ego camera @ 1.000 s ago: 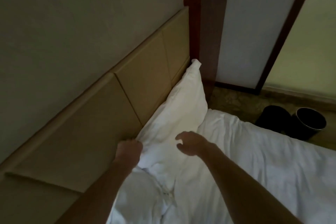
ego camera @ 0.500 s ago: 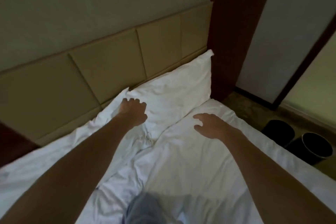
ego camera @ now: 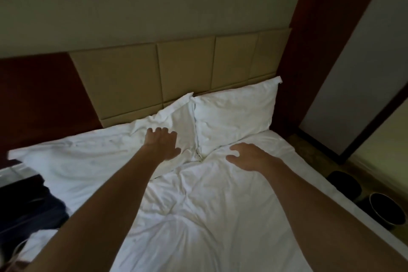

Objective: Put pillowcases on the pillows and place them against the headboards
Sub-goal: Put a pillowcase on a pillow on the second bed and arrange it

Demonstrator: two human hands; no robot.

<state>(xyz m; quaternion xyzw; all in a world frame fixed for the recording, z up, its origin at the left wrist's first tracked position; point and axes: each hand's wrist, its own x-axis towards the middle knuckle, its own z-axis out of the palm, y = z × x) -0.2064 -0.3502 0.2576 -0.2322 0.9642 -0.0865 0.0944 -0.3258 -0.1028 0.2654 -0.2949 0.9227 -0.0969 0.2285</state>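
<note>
A white cased pillow [ego camera: 234, 115] lies at the head of the bed with its far edge against the tan padded headboard [ego camera: 185, 73]. Left of it a second white pillow [ego camera: 174, 115], more crumpled, also leans toward the headboard. My left hand [ego camera: 163, 143] rests flat on the near end of that left pillow, fingers spread. My right hand [ego camera: 249, 155] hovers or rests lightly on the white sheet [ego camera: 198, 205] just below the right pillow, fingers relaxed and holding nothing.
A dark wooden panel [ego camera: 39, 95] flanks the headboard on the left and a dark post [ego camera: 302, 40] on the right. Two dark round bins [ego camera: 386, 207] stand on the floor right of the bed. Dark fabric [ego camera: 28, 201] lies at the bed's left edge.
The view has swung left, showing both pillows and the whole headboard. My left hand went from gripping the pillow's edge to lying flat on it; my right hand drew back onto the sheet.
</note>
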